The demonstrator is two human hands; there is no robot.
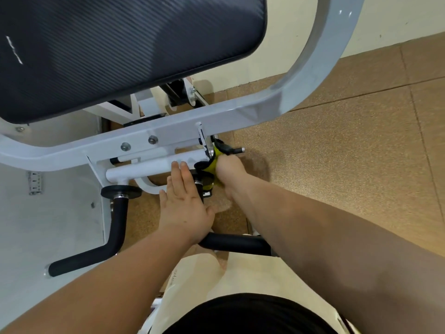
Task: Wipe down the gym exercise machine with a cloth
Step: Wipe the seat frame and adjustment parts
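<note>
The gym machine has a white steel frame (168, 126) and a black padded back rest (115, 44) at the top. My right hand (228, 172) grips a yellow-green cloth (212, 162) and presses it against the black fitting and lever at the right end of the white cross tube (149, 168). My left hand (185, 203) lies flat with straight fingers over the black handle post, fingertips touching the white tube. Most of the cloth is hidden inside my right fist.
Two black foam handles show: one bent at the lower left (106, 239), one under my forearms (236, 242). A white base plate (48, 225) lies at the left. The brown speckled floor (349, 153) spreads to the right, meeting a cream wall (397, 18).
</note>
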